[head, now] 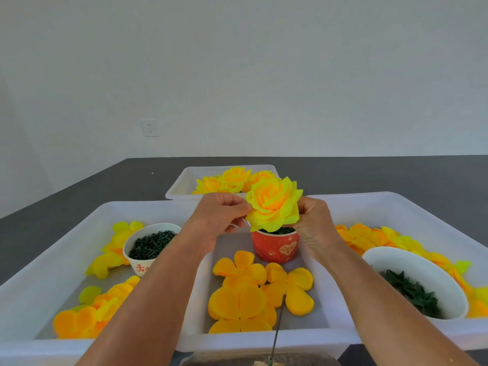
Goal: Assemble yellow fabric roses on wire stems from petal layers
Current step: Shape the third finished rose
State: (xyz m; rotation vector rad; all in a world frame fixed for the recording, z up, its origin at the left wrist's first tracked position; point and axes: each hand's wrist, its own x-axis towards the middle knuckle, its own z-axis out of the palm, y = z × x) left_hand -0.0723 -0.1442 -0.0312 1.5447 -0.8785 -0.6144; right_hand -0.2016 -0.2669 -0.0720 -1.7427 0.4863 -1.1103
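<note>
Head camera looks down over both forearms to where the person holds up a full yellow rose (274, 204) above the trays. The left hand (220, 216) pinches an outer petal at the bloom's edge, and the right hand (314, 223) has its fingers curled around the flower from the other side; I cannot see the stem under it. This bloom looks all but built, to my eye at the stage of having its petals arranged. Behind it, a far white tray (184, 186) already holds several finished roses (232, 179), so a small batch is done. Plenty is left: loose orange-yellow petal layers (253, 294) lie flat in the near middle tray (264, 339), with a thin wire stem (278, 323) lying across them toward the front edge. A red paper cup (276, 247) stands just under the held rose and holds small dark green parts. The left tray (66, 233) carries more petal piles (87, 315) and a white cup (150, 247) of dark green pieces. The right tray (396, 202) has more petals (369, 239) and a white bowl (412, 283) of green leaf-like pieces.
</note>
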